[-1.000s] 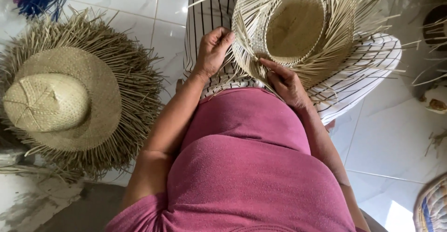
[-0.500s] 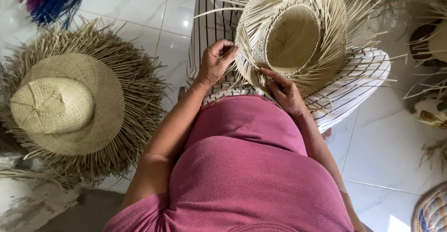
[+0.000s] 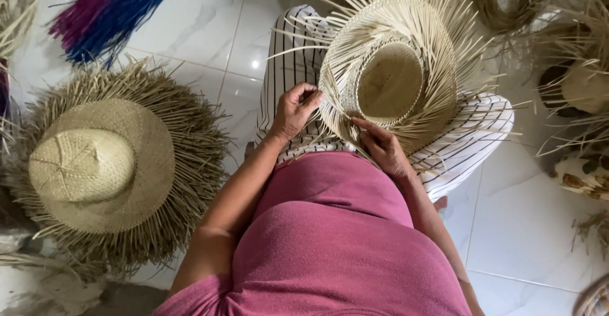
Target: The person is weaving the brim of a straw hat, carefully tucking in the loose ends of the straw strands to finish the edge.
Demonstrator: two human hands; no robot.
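Far left: a finished straw hat (image 3: 101,164) with a shaggy, untrimmed fringe is seen lying crown-up on the white tiled floor (image 3: 190,31), well apart from the work.
Upper left: a bundle of dyed fibres (image 3: 111,12), magenta and blue, is laid on the tiles.
Left hand: the left hand (image 3: 293,110) is closed on loose straw strands at the near left edge of the brim; the fingers are curled and pinched.
Centre: the half-woven hat (image 3: 393,69) is held on the lap, resting on striped trousers (image 3: 482,126), its crown hollow turned up and unwoven strands fanned out all round.
Right hand: the right hand (image 3: 380,148) is pressed to the near edge of the brim, fingertips pinching a strand just below the crown.
Change: compared with half a second earlier, the hands are found at much the same places on the brim and the hat is little shifted; only a small finger movement along the near edge is suggested.
Meaning: the weaving is judged to be mid-brim, with much straw left loose.
Right edge: more straw pieces (image 3: 577,81) are seen on the floor, partly blurred.
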